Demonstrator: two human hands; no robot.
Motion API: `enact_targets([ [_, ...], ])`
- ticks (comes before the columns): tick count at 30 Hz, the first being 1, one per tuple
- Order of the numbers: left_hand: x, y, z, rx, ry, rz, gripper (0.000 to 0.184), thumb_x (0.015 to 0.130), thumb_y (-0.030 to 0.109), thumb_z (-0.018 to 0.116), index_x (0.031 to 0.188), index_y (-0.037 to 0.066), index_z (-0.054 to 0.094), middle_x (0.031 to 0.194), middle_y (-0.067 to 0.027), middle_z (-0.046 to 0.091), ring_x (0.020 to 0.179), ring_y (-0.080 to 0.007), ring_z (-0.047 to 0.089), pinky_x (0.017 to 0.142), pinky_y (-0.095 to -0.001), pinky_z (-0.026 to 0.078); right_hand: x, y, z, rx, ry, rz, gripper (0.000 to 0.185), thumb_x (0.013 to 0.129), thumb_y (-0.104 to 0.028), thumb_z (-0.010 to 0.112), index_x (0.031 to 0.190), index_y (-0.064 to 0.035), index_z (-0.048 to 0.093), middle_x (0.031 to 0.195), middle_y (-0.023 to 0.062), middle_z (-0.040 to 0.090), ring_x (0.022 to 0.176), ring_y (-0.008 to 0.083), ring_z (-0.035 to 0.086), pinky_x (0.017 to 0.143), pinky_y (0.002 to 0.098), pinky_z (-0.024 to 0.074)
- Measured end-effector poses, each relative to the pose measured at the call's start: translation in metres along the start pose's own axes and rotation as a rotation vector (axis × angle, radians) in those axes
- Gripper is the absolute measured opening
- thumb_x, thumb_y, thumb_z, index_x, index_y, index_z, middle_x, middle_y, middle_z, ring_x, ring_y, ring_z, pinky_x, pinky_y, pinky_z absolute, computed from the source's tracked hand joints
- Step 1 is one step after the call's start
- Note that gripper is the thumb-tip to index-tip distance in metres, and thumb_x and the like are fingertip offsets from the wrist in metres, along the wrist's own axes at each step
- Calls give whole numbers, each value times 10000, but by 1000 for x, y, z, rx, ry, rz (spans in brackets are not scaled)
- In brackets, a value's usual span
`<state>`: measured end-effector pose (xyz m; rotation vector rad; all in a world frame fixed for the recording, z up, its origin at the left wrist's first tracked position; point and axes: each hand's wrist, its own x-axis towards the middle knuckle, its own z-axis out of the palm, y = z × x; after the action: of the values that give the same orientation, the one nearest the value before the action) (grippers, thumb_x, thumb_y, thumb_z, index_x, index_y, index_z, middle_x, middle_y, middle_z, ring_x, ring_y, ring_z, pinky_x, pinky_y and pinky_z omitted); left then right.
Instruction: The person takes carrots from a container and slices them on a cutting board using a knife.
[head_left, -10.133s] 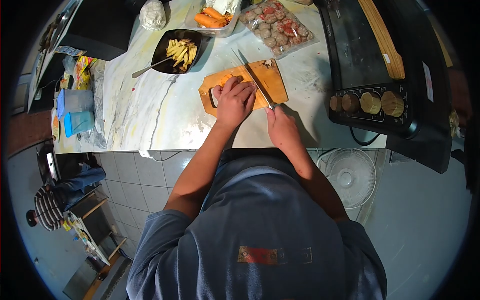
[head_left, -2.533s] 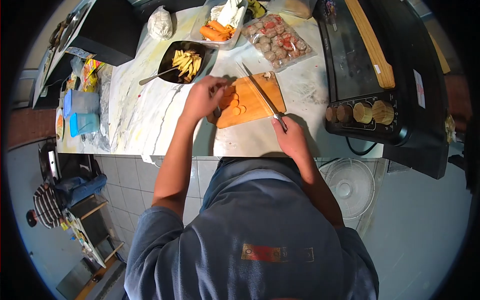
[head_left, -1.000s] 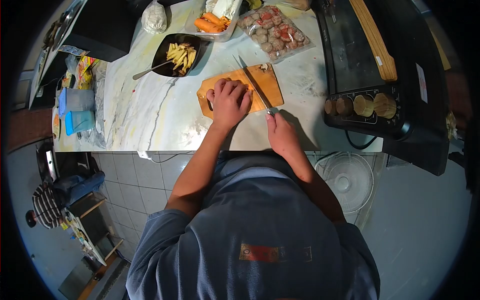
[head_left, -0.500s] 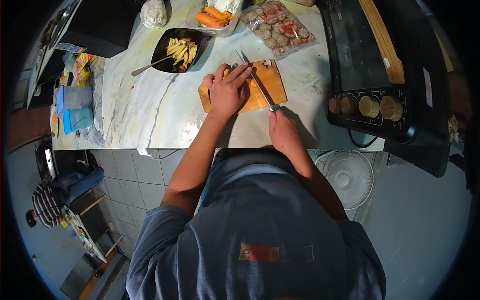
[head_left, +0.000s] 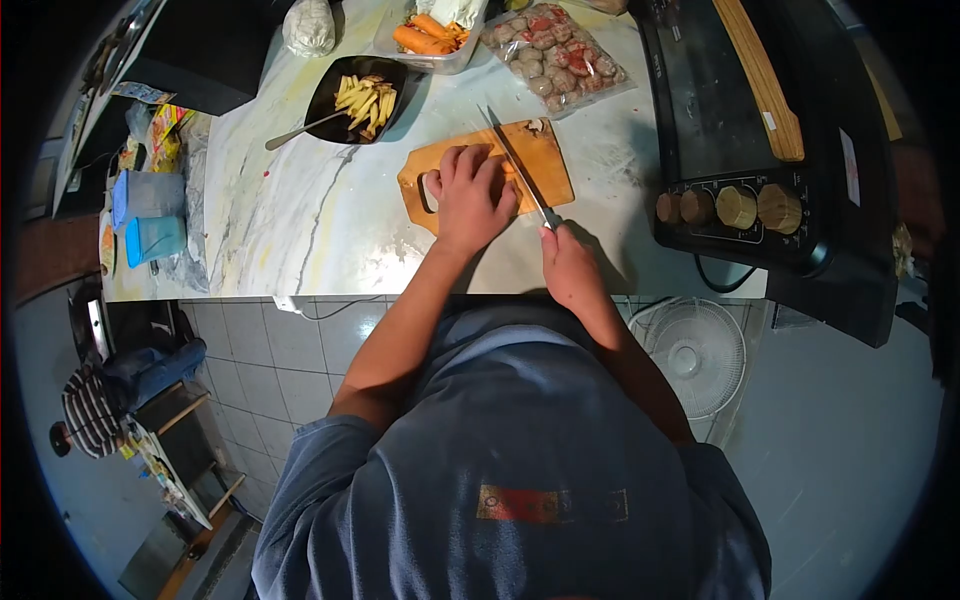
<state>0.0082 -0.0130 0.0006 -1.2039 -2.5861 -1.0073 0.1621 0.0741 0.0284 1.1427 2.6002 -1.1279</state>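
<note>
A wooden cutting board (head_left: 552, 165) lies on the marble-look table. My left hand (head_left: 470, 205) rests on it with fingers curled over a piece of carrot (head_left: 509, 168), most of which they hide. In my right hand (head_left: 573, 268) is the handle of a kitchen knife (head_left: 518, 165). Its long blade slants up and left across the board, just right of my left fingers, and its tip reaches past the far edge. A small brownish scrap (head_left: 537, 127) sits at the board's far right corner.
Beyond the board stand a black bowl (head_left: 330, 128) of pale cut strips with a spoon, a plastic container (head_left: 452, 64) of carrots, and a bag of meatballs (head_left: 560, 60). A black oven (head_left: 690, 130) borders the right. A person (head_left: 95, 410) is at far left.
My left hand has pulled back toward me, and its outstretched fingers have curled. The knife and my right hand have shifted slightly, with more of the blade now showing.
</note>
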Motion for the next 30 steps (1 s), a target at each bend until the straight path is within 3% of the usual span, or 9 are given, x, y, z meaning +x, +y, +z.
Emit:
enact_targets([
  [8,3,2,-8,130,-43,3,376,768,272,668,1114,123,661,1223,-82,545,1220,-322,402,948,-493,276,-7,9,-11,82,18,0,383,998,-379,445,918,-22,559,833,279,629,828,514,581,740,575,453],
  [11,8,-1,-8,34,-10,20,362,780,261,660,1118,130,664,1220,-82,547,1217,-326,395,947,-495,278,-8,6,-16,98,53,-22,379,997,-372,455,904,-17,554,813,276,627,816,511,583,715,572,455],
  [13,16,-2,-7,22,-54,44,341,784,263,661,1097,130,677,1215,-82,550,1215,-329,392,948,-497,278,-8,4,-19,184,81,18,398,1002,-373,467,879,0,531,770,259,581,773,480,564,652,491,442],
  [16,24,-3,2,24,-109,99,275,790,265,673,1035,145,705,1218,-68,554,1220,-332,389,959,-499,273,-6,11,-19,171,99,39,402,1002,-372,470,870,3,526,751,250,577,741,466,566,640,483,441],
  [18,27,-1,4,40,-123,131,231,793,265,684,996,161,720,1227,-54,555,1229,-332,388,969,-499,270,-5,15,-19,156,107,51,403,1002,-371,471,868,5,526,748,247,577,734,461,568,640,482,441],
  [23,25,6,8,120,-78,-40,174,783,293,702,855,138,736,1179,-61,578,1179,-335,402,944,-504,273,-6,16,-18,136,96,68,407,1000,-373,472,861,5,527,744,246,581,736,462,570,640,480,442],
  [25,21,8,9,109,-56,-53,166,776,285,703,843,137,739,1174,-60,578,1168,-336,405,940,-504,272,-7,13,-18,138,40,48,407,997,-377,449,893,3,551,810,291,624,823,510,585,728,567,451],
  [30,14,9,0,68,-88,-39,162,757,254,697,859,136,740,1171,-56,579,1181,-349,397,943,-503,268,-4,17,-5,159,50,17,420,999,-382,450,893,13,547,831,289,613,850,501,578,728,541,448],
])
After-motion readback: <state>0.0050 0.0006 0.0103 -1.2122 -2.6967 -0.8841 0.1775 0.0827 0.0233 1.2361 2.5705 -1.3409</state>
